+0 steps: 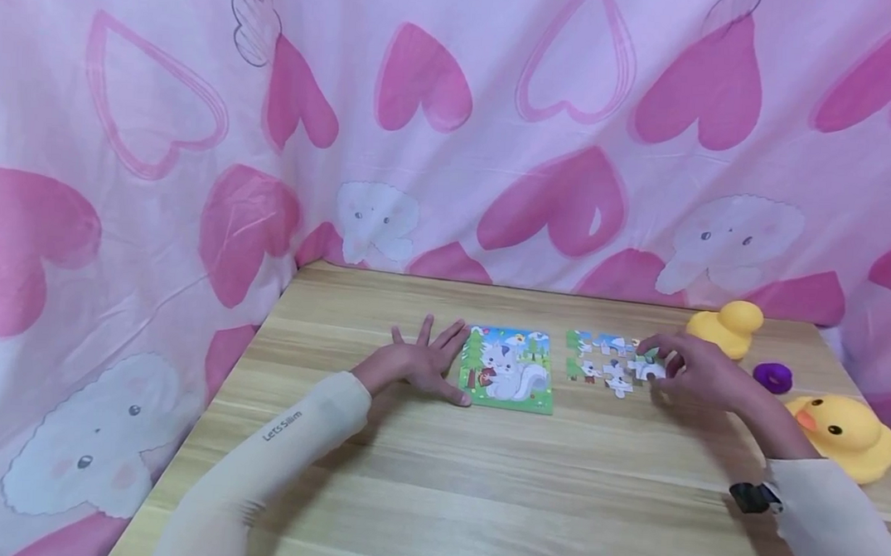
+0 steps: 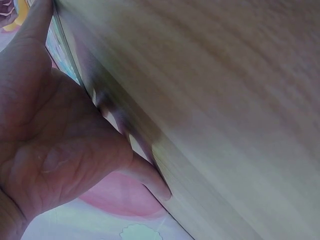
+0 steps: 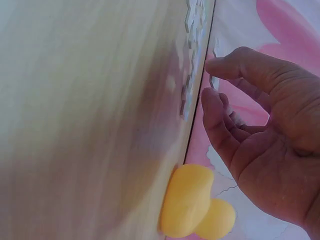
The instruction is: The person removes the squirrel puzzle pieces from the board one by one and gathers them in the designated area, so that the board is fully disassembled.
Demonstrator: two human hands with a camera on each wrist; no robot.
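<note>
My left hand (image 1: 427, 368) rests on the table with its fingers spread, touching the left edge of a square picture card (image 1: 507, 370) that shows a squirrel. In the left wrist view the palm of the left hand (image 2: 60, 135) faces the camera. My right hand (image 1: 699, 370) is over the right side of a partly joined jigsaw puzzle (image 1: 598, 363). In the right wrist view the thumb and a finger of the right hand (image 3: 270, 115) pinch a thin puzzle piece (image 3: 213, 82), held off the table. The fingers hide most of this piece.
Behind the right hand sits a yellow rubber duck (image 1: 727, 328). A purple ring (image 1: 773, 377) and a second, larger duck (image 1: 849, 437) lie close to the right forearm. A pink heart-patterned curtain (image 1: 421, 144) hangs behind the wooden table (image 1: 481, 495).
</note>
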